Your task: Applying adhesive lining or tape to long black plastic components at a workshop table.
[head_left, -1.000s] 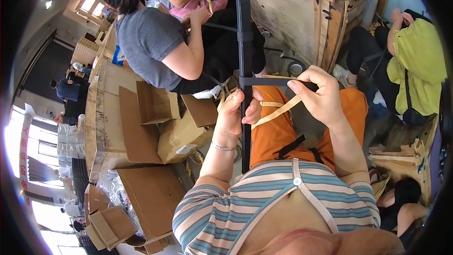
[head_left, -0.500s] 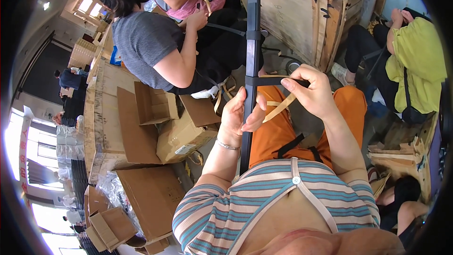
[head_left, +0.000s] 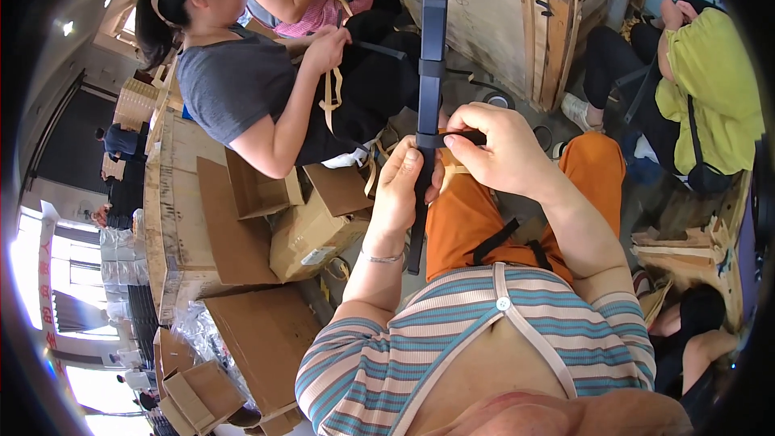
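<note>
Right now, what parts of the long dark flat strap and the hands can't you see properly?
All in the head view:
- The long dark flat strap: its middle is covered by the left hand.
- The strap's lower end, below the left wrist: too dark to make out.
- The thin tan strip: mostly hidden under the right hand.
- Right fingertips: curled out of sight, so their grip is unclear.

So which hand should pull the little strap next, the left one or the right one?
Probably the right hand: its fingers already pinch the short dark strap that crosses the long dark bar. The left hand is wrapped around the bar lower down, keeping it upright, so it looks busy.
</note>
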`<state>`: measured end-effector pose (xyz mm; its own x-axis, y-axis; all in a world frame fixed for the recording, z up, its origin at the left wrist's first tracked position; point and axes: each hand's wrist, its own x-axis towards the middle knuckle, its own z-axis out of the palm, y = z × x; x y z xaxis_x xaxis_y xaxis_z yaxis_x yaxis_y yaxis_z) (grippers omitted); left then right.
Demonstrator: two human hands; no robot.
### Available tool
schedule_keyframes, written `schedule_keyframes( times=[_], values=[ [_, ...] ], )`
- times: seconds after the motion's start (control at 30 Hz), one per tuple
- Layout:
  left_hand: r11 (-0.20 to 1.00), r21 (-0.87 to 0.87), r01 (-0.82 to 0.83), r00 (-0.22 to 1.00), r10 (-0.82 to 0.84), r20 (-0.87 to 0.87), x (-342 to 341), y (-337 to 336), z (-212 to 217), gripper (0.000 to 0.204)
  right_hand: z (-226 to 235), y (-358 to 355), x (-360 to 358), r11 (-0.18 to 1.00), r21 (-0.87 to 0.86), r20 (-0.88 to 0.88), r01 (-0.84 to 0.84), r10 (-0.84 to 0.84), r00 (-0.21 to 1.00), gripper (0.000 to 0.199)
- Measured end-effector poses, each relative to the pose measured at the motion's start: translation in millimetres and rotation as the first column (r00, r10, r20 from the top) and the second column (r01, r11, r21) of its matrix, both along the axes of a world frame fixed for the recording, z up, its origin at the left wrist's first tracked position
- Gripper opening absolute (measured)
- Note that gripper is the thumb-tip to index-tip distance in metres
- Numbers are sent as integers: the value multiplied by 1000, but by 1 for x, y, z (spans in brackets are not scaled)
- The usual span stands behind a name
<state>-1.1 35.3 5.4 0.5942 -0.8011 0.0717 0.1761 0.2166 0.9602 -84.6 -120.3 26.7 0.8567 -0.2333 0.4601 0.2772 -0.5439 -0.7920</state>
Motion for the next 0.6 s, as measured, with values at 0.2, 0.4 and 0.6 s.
schedule_keyframes(
  times=[0.2, 0.4, 0.6],
  values=[
    [1000, -16, -4, 999, 3, -52, -4, -2, -4, 34, -5, 10, 2, 994, 101, 51, 45, -50, 997, 9],
    [999, -35, -33, 986, 27, -162, -10, -9, -7, 34, -12, 27, 8, 951, 234, 42, 204, -220, 975, 16],
    [991, 34, -126, 958, 130, -254, -4, -11, -23, 34, -37, 38, 35, 901, 306, 13, 308, -328, 945, 15]
  ],
)
